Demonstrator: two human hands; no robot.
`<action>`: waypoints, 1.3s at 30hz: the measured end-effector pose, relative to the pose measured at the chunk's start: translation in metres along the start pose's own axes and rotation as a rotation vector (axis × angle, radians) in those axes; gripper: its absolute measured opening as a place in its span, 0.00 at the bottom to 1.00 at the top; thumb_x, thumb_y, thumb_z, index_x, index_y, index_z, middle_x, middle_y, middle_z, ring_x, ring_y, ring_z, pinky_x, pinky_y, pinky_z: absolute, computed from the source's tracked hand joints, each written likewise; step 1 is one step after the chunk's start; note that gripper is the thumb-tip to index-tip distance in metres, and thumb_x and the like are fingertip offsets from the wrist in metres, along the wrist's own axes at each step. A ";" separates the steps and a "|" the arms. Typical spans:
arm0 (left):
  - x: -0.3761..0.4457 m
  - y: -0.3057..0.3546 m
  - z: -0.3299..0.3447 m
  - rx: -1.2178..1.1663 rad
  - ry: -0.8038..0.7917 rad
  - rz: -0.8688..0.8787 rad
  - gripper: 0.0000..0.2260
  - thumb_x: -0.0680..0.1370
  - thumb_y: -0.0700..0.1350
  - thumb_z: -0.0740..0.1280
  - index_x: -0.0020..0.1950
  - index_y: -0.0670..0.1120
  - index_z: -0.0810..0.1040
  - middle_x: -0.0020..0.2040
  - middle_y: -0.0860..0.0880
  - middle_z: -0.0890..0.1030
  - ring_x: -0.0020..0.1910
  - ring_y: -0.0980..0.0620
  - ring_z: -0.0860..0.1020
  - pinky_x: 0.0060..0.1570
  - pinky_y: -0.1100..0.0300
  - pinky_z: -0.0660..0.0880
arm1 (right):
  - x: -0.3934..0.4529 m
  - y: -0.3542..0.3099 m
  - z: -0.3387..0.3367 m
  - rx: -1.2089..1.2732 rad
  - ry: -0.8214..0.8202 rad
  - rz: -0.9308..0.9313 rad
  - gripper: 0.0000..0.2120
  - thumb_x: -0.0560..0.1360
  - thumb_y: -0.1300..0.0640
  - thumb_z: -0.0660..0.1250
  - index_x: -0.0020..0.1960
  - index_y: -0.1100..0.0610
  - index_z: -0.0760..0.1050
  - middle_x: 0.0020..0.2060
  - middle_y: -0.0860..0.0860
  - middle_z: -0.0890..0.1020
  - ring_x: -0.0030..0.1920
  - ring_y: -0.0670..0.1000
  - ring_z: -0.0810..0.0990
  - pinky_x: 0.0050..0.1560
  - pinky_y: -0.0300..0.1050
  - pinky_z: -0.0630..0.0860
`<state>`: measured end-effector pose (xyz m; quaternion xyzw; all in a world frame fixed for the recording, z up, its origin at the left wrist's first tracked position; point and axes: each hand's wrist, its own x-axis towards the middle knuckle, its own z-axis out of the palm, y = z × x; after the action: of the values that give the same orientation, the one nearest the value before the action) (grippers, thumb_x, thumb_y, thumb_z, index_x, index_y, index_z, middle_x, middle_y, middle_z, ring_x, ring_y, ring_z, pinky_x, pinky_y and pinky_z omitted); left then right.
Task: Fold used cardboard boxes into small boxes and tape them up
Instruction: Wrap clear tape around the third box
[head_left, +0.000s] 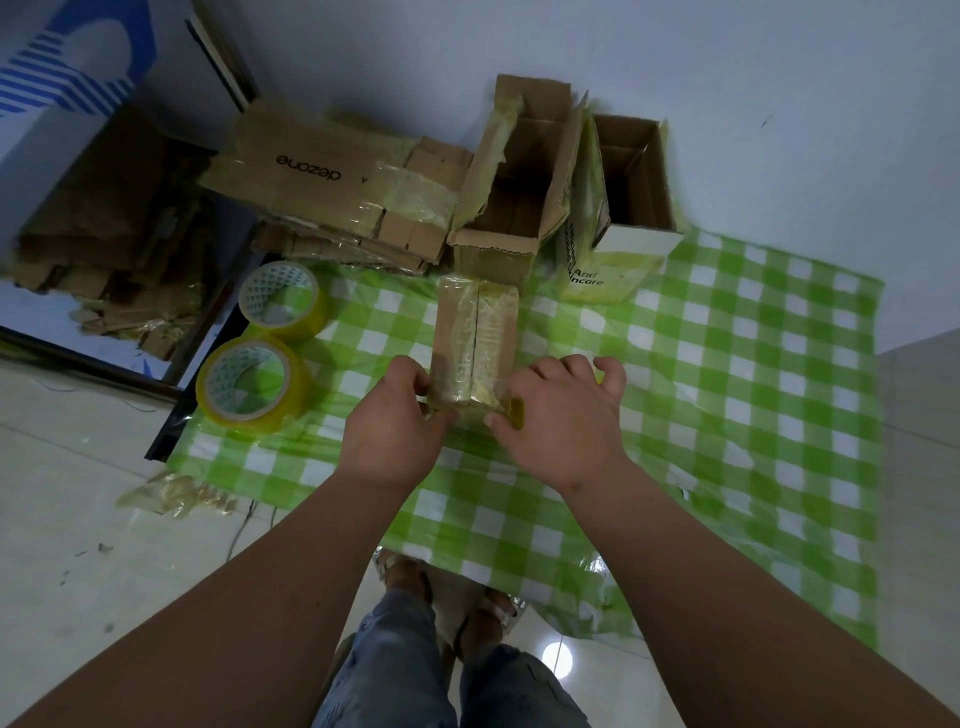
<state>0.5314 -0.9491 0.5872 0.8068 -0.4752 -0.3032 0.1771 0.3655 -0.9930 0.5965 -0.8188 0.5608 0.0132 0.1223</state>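
Pinching the near end of the small box (474, 343) with both hands, left hand (390, 422) and right hand (558, 415), on the checked cloth (727, 389). Looks like the flap-closing step; next it'll want tape, and both tape rolls (250, 383) sit left, open boxes (511, 192) behind.

a table covered with a green and white checked plastic cloth (727, 395) carries two rolls of yellowish clear tape (284, 300) (249, 383) at its left edge, a small taped brown cardboard box (475, 332) in the middle, and behind it a stack of flattened brown cardboard (332, 192), an open brown cardboard box (511, 197) and an open white-fronted box (623, 228).
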 end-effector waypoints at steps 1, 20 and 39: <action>0.001 0.001 0.001 0.029 0.011 0.000 0.15 0.73 0.51 0.73 0.50 0.51 0.68 0.45 0.53 0.79 0.42 0.52 0.79 0.39 0.55 0.74 | 0.000 -0.003 0.001 -0.003 0.003 0.008 0.16 0.73 0.37 0.63 0.53 0.45 0.77 0.53 0.46 0.79 0.61 0.54 0.71 0.69 0.59 0.49; 0.008 0.013 0.015 -0.174 0.177 -0.246 0.05 0.75 0.43 0.70 0.47 0.47 0.75 0.37 0.54 0.76 0.35 0.52 0.73 0.35 0.59 0.66 | 0.004 -0.009 0.009 -0.038 0.053 0.046 0.17 0.73 0.37 0.62 0.50 0.48 0.79 0.47 0.48 0.82 0.56 0.56 0.75 0.67 0.59 0.52; 0.021 -0.005 0.005 -0.250 0.047 -0.067 0.14 0.75 0.40 0.72 0.55 0.51 0.72 0.42 0.59 0.78 0.41 0.62 0.79 0.33 0.66 0.67 | 0.009 0.019 0.001 0.032 -0.014 -0.113 0.17 0.69 0.40 0.59 0.47 0.48 0.80 0.48 0.45 0.81 0.57 0.53 0.75 0.67 0.57 0.48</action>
<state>0.5393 -0.9653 0.5739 0.8007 -0.4021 -0.3469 0.2773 0.3518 -1.0077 0.5906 -0.8470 0.5128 0.0031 0.1400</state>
